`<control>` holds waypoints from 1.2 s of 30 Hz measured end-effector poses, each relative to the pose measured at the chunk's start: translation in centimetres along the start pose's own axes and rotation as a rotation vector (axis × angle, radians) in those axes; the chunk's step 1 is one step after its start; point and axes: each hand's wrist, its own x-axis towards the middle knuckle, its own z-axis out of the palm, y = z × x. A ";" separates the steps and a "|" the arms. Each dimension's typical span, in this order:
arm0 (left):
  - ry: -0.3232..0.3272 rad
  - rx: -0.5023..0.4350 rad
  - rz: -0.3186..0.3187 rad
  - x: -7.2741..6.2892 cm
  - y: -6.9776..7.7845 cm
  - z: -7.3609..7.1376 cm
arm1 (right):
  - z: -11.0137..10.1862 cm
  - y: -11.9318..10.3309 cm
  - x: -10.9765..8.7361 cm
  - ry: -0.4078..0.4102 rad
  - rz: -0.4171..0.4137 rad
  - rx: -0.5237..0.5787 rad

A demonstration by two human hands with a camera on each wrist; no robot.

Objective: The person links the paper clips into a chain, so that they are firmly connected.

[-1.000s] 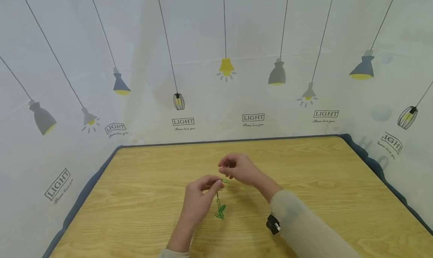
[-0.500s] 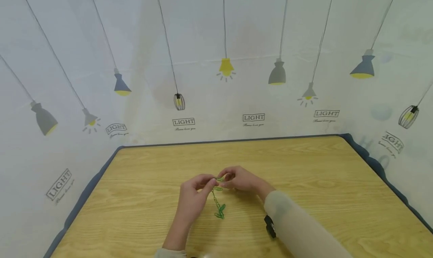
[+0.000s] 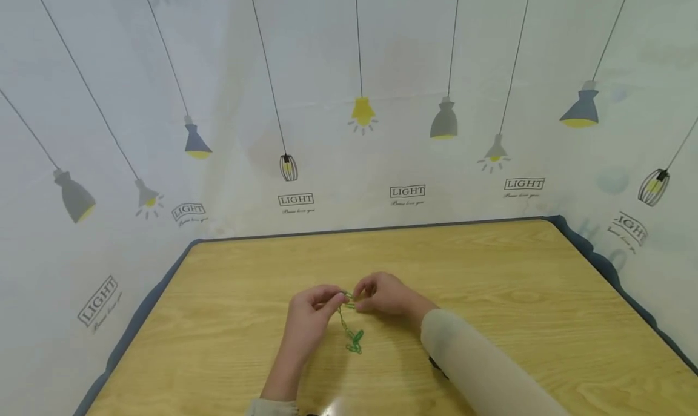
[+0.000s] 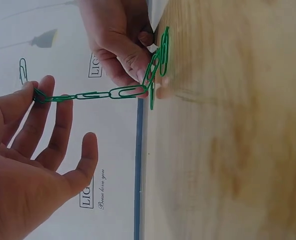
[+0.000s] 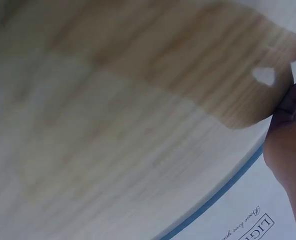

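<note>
My left hand (image 3: 308,322) pinches the upper end of a chain of linked green paper clips (image 4: 92,95). The topmost paper clip (image 4: 22,70) sticks out past my left fingertips toward the right. Several clips at the lower end lie bunched (image 3: 354,343) on the table. Facing the left hand, my right hand (image 3: 387,295) is low over the wood. Its thumb and index finger are bent, a small gap between them, right at the end of a green paper clip (image 3: 351,306). In the right wrist view, the right hand (image 5: 290,112) shows only at the edge.
The wood-grain table (image 3: 245,355) has a dark blue edging (image 3: 147,307) along its back and sides. Close behind it stands a white sheet (image 3: 327,40) printed with hanging lamps. A black object (image 3: 438,367) is under the right sleeve.
My right hand has come down and left, first beside the left fingertips, then lower toward the table. The left hand has shifted slightly left with its end of the chain.
</note>
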 end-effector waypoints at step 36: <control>-0.011 0.064 -0.182 -0.3 -0.9 -0.6 | 0.5 -0.9 0.2 0.004 0.051 -0.110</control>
